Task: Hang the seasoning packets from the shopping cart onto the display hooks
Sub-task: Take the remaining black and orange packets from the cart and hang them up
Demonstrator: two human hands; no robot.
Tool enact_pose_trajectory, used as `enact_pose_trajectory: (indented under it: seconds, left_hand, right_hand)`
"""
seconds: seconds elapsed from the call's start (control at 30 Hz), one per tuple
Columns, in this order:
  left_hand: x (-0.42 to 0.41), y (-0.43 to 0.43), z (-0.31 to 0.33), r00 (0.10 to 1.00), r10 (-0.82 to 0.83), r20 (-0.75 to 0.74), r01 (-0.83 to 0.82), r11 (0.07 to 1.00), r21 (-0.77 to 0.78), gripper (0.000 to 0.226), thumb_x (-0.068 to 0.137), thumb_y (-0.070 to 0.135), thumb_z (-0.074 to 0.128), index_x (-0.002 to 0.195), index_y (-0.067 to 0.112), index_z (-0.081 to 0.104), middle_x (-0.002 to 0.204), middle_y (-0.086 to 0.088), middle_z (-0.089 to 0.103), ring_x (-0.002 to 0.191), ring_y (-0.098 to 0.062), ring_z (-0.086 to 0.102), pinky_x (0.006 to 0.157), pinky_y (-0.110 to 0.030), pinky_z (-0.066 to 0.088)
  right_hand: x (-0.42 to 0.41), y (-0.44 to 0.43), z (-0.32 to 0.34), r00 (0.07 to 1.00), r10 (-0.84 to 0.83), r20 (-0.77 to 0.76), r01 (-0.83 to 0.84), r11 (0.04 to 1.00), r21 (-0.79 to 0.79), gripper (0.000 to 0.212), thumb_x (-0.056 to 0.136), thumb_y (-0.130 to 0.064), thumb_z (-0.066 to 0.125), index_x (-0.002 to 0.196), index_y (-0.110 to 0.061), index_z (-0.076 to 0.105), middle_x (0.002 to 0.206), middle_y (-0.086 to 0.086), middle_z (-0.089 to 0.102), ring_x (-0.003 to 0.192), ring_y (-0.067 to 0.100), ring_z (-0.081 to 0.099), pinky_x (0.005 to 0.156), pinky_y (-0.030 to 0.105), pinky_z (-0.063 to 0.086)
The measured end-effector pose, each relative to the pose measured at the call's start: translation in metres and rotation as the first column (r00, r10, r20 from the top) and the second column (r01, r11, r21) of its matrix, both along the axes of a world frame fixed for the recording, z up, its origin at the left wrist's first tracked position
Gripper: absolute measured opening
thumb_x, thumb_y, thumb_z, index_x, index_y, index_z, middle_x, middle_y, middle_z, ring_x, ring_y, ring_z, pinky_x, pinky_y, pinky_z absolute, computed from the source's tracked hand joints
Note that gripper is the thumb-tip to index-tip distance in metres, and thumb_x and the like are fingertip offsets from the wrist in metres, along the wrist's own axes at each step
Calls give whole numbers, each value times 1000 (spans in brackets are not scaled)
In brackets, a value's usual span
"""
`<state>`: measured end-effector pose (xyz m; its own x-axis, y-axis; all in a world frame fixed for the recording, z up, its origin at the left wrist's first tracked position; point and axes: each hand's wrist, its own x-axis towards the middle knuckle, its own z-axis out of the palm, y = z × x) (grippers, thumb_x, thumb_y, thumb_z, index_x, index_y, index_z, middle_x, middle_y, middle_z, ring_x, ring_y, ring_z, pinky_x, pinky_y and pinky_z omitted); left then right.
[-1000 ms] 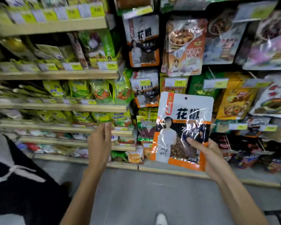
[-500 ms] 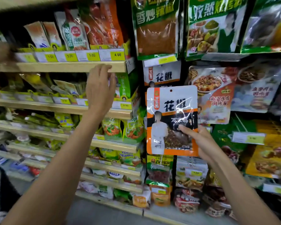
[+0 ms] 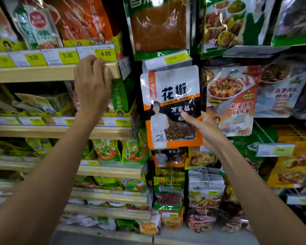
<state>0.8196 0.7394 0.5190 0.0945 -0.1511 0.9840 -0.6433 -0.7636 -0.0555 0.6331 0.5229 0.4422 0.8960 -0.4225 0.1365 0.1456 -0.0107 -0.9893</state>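
Observation:
A white, orange and black seasoning packet (image 3: 170, 96) with a clear window of brown spice is held upright in front of the hook column. My right hand (image 3: 204, 129) pinches its lower right part, thumb on the front. The packet's top sits just under a yellow price tag (image 3: 168, 60) at the end of a display hook; the hook itself is hidden. My left hand (image 3: 92, 84) is raised, its fingers curled over the front edge of the wooden shelf (image 3: 34, 73) beside the 4.00 label. The shopping cart is out of view.
Green-edged spice bags (image 3: 159, 27) hang above the held packet. A mapo tofu sauce pack (image 3: 231, 99) hangs to its right, and smaller packets (image 3: 168, 190) hang below. Wooden shelves (image 3: 104, 132) with green and yellow pouches fill the left side.
My view and both arms have risen from the low shelves. The right hand lifted the packet up to the hook tag. The left hand went up and took hold of the shelf edge.

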Motion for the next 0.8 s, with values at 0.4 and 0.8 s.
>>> enact_pose_trajectory:
  seconds: [0.4, 0.8]
  left_hand:
    - [3, 4, 0, 1000, -18, 15, 18, 1000, 25, 27, 100, 15, 43, 104, -5, 60, 107, -26, 59, 99, -39, 56, 86, -41, 37]
    - [5, 2, -4, 1000, -23, 20, 23, 1000, 8, 27, 100, 16, 42, 104, -4, 59, 107, -25, 59, 101, -36, 53, 88, -40, 37]
  right_hand:
    - [25, -2, 3, 999, -38, 37, 37, 999, 15, 17, 84, -32, 71, 100, -30, 64, 98, -22, 72, 97, -12, 62, 78, 11, 43]
    - [55, -7, 7, 994, -104, 43, 105, 994, -21, 34, 90, -30, 66, 121, -19, 59, 101, -20, 62, 95, -8, 53, 72, 9, 36]
